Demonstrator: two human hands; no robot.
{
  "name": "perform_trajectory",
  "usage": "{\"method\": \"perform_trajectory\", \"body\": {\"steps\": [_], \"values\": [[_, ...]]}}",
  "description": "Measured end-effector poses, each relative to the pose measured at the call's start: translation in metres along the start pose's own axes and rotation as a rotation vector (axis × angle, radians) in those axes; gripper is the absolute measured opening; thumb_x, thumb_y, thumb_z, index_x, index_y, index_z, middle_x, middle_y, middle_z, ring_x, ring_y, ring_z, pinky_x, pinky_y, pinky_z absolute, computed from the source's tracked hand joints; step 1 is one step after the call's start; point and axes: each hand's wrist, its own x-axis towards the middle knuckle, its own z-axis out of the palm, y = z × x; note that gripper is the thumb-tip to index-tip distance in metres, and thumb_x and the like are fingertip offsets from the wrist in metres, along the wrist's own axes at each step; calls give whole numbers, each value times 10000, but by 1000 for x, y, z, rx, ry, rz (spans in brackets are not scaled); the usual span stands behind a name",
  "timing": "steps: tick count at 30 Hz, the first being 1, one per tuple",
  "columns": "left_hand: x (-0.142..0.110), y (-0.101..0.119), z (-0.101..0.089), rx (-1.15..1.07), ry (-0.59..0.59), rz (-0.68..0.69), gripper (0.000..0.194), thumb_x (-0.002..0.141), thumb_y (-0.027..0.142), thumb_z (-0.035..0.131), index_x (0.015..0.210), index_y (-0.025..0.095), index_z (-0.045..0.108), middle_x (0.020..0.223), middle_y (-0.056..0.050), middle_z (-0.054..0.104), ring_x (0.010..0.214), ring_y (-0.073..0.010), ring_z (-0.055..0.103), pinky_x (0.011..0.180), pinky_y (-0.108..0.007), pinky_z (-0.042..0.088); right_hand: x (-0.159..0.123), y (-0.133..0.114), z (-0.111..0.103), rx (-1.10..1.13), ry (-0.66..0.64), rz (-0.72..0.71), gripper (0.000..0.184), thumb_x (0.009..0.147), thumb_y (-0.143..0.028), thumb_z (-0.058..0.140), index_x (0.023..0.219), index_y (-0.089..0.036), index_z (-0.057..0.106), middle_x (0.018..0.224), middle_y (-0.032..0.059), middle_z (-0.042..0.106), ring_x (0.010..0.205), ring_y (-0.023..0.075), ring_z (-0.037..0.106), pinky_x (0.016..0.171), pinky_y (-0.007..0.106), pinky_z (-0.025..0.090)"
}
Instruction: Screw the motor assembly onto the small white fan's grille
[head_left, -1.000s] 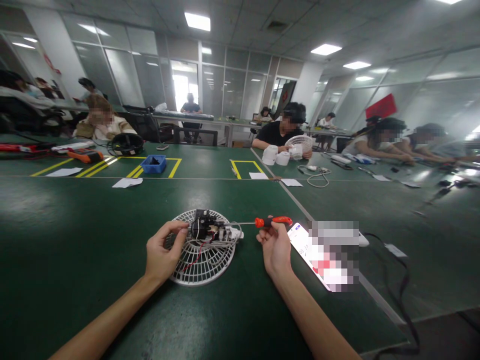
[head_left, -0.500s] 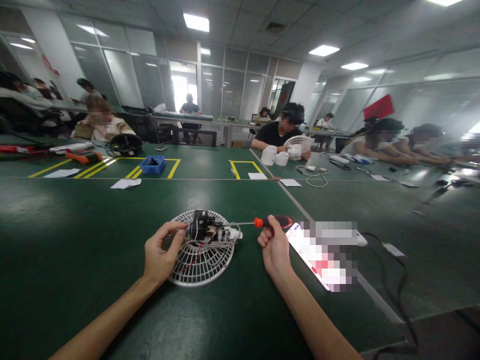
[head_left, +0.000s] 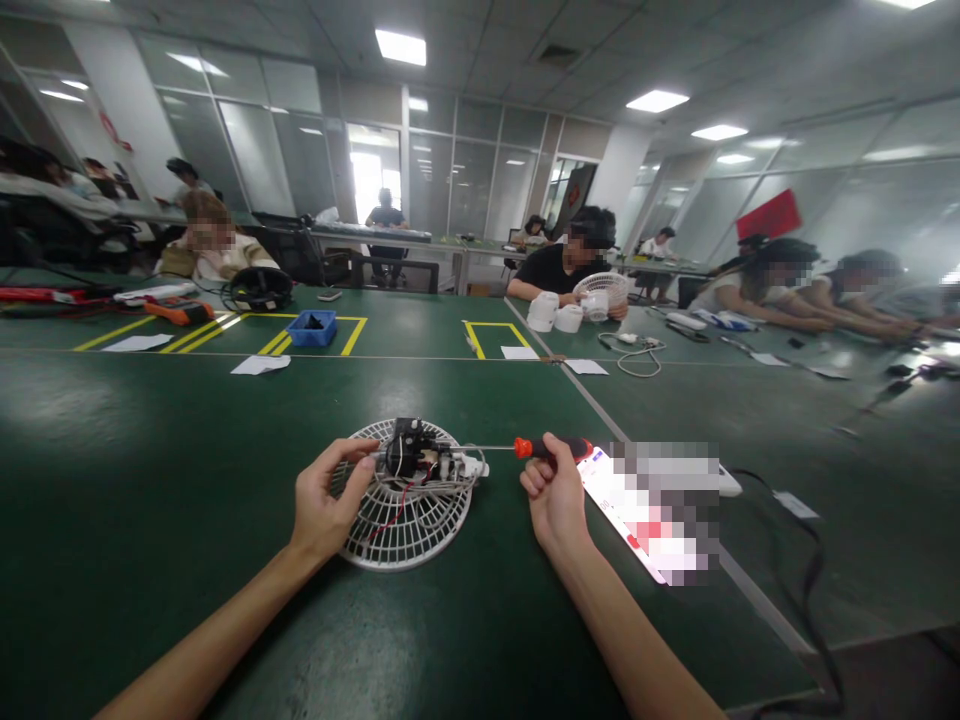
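A round white fan grille [head_left: 401, 520] lies flat on the green table [head_left: 150, 500] in front of me. On it sits a small black motor unit [head_left: 409, 458] with red and white wires. My left hand [head_left: 326, 505] rests on the grille's left side, its fingers pinched at the motor. My right hand [head_left: 555, 495] is closed round the red and black handle of a screwdriver [head_left: 536, 447]. The screwdriver lies level and its thin shaft points left into the motor unit.
A blurred-out phone [head_left: 652, 505] lies right of my right hand, with a black cable [head_left: 806, 570] beyond it. A blue tray [head_left: 311, 327], paper slips and yellow floor-tape marks sit further back. Several people work at the far and right tables, one holding a white fan grille [head_left: 600, 290].
The view has shifted slightly. My right hand and the screwdriver have edged a little to the right; my left hand stays at the motor.
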Motion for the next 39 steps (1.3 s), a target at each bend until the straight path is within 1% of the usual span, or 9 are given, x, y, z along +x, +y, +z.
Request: {"method": "perform_trajectory", "body": {"steps": [3, 7, 11, 16, 23, 29, 35, 39], "values": [[-1, -4, 1, 4, 14, -20, 244, 914, 383, 646, 1035, 192, 736, 989, -59, 757, 883, -196, 706, 831, -318, 550, -1, -1, 1, 0, 10, 8, 535, 610, -394, 881, 645, -247, 367, 485, -144, 276, 429, 43, 198, 383, 200, 186], [-2, -3, 2, 19, 9, -37, 264, 901, 380, 656, 1063, 186, 732, 976, -58, 764, 848, -191, 712, 822, -318, 564, -1, -1, 1, -5, 19, 5, 551, 611, -401, 881, 641, -251, 353, 477, -148, 264, 418, 40, 195, 371, 197, 190], [-1, -2, 3, 31, 20, -31, 253, 893, 363, 661, 1058, 185, 731, 964, -52, 763, 843, -182, 710, 822, -308, 561, -1, 1, 0, 3, 14, 7, 548, 630, -399, 869, 637, -252, 341, 465, -152, 261, 411, 36, 184, 362, 184, 189], [-1, 2, 3, 56, 20, -36, 249, 891, 367, 659, 1039, 179, 729, 906, -35, 752, 803, -173, 700, 814, -305, 561, -4, 1, 1, 5, -2, -6, 525, 658, -376, 844, 654, -259, 332, 433, -173, 223, 390, 32, 139, 350, 172, 162], [-3, -1, 3, 30, 21, -96, 264, 914, 413, 648, 1021, 190, 737, 950, -38, 756, 816, -174, 701, 809, -303, 555, -5, -1, 1, 8, -8, 1, 530, 678, -356, 839, 647, -255, 320, 438, -172, 225, 379, 29, 145, 345, 168, 159], [1, 3, 4, 22, 53, -73, 240, 873, 393, 682, 978, 184, 738, 905, -34, 759, 795, -169, 704, 796, -296, 563, -6, -2, 2, 21, -3, 6, 527, 670, -355, 841, 637, -254, 324, 429, -171, 231, 374, 27, 148, 341, 174, 153], [5, 7, 2, 32, 52, -69, 236, 830, 352, 715, 984, 173, 730, 810, -13, 730, 706, -145, 667, 732, -272, 552, -6, -2, 1, 7, -11, 2, 535, 687, -368, 836, 634, -255, 316, 432, -167, 229, 377, 32, 147, 343, 177, 157], [5, 8, 1, 36, 56, -43, 213, 827, 336, 713, 966, 176, 730, 782, 0, 716, 683, -133, 650, 715, -258, 543, -6, -2, 2, 14, -1, -1, 538, 670, -364, 848, 631, -254, 322, 436, -167, 232, 385, 32, 142, 346, 177, 153]]}}
